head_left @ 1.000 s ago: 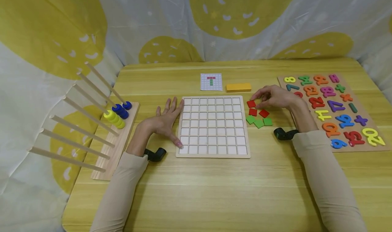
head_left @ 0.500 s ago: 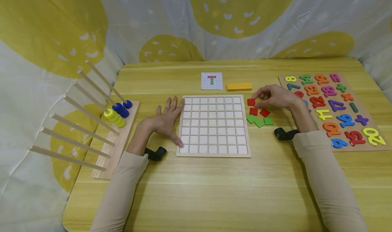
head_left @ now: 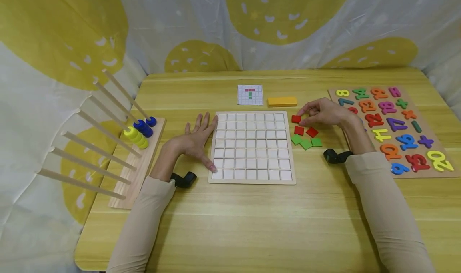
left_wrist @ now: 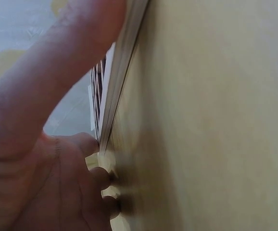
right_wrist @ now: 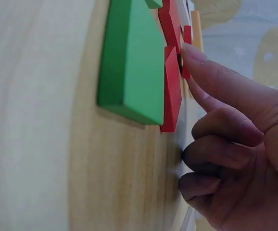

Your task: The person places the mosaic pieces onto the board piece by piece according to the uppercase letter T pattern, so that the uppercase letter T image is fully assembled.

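Grid board: flat near the middle of the tabletop, its pale square cells in rows inside a plain wooden rim.
Number board: toward the tabletop's right edge, bearing coloured digits and signs, its left side partly hidden by the right arm.
Left hand: fingers spread wide along the grid board's left edge — thumb at the near left corner, index finger by the far left one.
Green tiles: three, close together, just off the grid board's right edge.
Red tiles: two, lying flat just beyond the green ones.
Right hand: thumb and index finger pinch the right edge of a third red tile — near the grid board's far right corner — other fingers curled.
Orange block: past the grid board's far edge.
Pattern card: left of the block, showing a red-and-green T.
Curtain: behind the tabletop's far edge.
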Tool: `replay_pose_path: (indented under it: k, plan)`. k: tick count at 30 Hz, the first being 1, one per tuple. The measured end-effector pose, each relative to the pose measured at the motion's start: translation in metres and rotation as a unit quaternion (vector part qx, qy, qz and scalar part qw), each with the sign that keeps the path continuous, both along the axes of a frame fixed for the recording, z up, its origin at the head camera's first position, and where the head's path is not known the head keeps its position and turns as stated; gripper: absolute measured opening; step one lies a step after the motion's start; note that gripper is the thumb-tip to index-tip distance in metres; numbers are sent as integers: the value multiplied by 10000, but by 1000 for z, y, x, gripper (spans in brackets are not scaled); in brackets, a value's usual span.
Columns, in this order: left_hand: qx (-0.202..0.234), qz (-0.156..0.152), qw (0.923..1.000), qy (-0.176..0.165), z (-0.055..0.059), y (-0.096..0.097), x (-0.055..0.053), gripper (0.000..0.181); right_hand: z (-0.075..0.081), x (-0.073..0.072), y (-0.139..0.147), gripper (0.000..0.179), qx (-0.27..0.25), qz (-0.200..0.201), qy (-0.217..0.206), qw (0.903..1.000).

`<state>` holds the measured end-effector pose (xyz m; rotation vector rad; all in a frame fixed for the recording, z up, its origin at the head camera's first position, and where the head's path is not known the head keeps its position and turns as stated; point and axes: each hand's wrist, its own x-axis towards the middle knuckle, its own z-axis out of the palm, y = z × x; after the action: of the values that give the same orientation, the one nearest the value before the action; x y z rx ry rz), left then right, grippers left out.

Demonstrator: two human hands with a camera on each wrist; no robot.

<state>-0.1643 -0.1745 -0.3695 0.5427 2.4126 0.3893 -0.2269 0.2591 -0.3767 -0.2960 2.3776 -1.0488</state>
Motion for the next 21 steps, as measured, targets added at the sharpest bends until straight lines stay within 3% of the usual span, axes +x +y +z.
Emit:
replay_pose_path:
  k: [10, 21]
  plan:
    - [-38, 12, 10000, -25, 2, -1, 1, 162, 2, 0, -4, 43, 338, -213, 88, 9992]
    - [75, -4, 10000, -47, 0, 0, 0, 162, 22, 17, -25, 37, -172, -695, 712, 9949]
